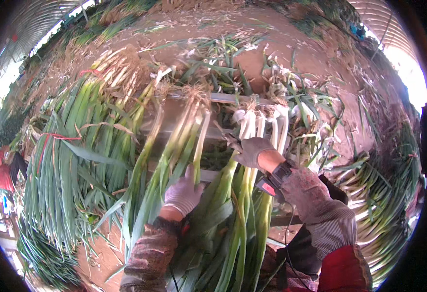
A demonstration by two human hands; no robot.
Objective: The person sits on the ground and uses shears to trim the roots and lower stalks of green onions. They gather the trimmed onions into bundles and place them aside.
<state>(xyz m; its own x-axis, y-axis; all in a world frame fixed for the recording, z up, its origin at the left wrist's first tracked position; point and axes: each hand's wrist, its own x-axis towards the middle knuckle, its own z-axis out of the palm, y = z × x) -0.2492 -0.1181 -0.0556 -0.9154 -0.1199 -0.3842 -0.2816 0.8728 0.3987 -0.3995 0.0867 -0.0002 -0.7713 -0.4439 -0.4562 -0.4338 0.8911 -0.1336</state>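
Observation:
My left hand, in a pale striped glove, is closed around the green part of a large green onion. Other unpeeled stalks with brown roots lie just left of it. My right hand, in a grey glove, has its fingers curled over a small dark item, too blurred to name. Beneath and beyond this hand are green onions with clean white shanks, roots pointing away from me. Their long green leaves hang towards my body.
A metal bar runs under the root ends. Bundles tied with red string are heaped at left. Stripped leaves litter the dirt ground beyond. More white-stemmed onions lie at right. A person in red is at far left.

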